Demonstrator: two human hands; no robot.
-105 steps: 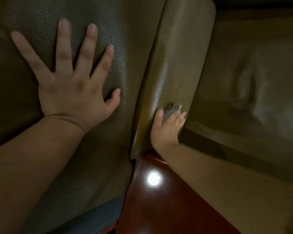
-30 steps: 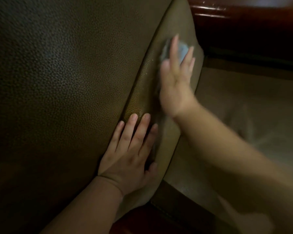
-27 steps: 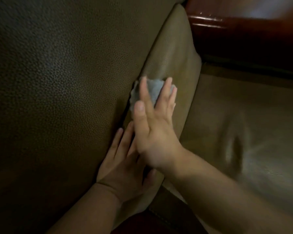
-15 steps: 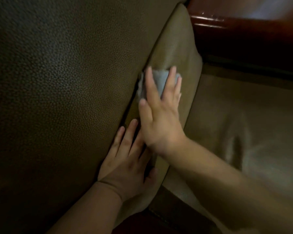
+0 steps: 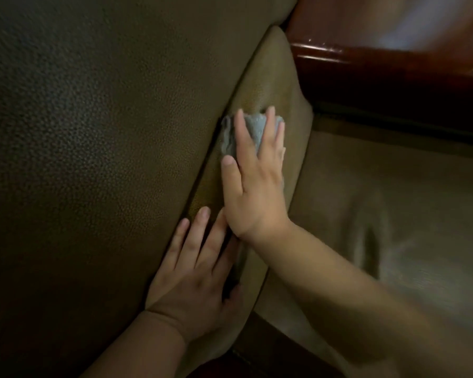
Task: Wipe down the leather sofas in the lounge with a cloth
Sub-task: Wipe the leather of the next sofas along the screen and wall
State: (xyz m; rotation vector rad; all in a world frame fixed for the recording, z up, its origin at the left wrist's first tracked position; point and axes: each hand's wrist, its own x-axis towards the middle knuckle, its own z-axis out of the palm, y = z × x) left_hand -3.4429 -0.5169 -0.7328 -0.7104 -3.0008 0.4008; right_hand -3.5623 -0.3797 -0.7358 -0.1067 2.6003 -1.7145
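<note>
A large olive-brown leather cushion (image 5: 99, 159) fills the left of the view. Beside it runs a narrower, lighter leather panel (image 5: 273, 85) along the seam. My right hand (image 5: 254, 184) lies flat on that panel with straight fingers and presses a small grey cloth (image 5: 253, 126) against the leather. Most of the cloth is hidden under the fingers. My left hand (image 5: 200, 271) rests flat lower down at the seam, its fingers straight, partly under my right wrist.
Glossy dark red wood trim (image 5: 380, 61) runs across the top right. A lighter leather seat surface (image 5: 393, 214) spreads to the right, blurred. A strip of dark wood (image 5: 260, 358) shows at the bottom.
My right hand has slid the cloth back and forth along the panel, and now holds about the same spot as half a second ago. My left hand has stayed put at the seam.
</note>
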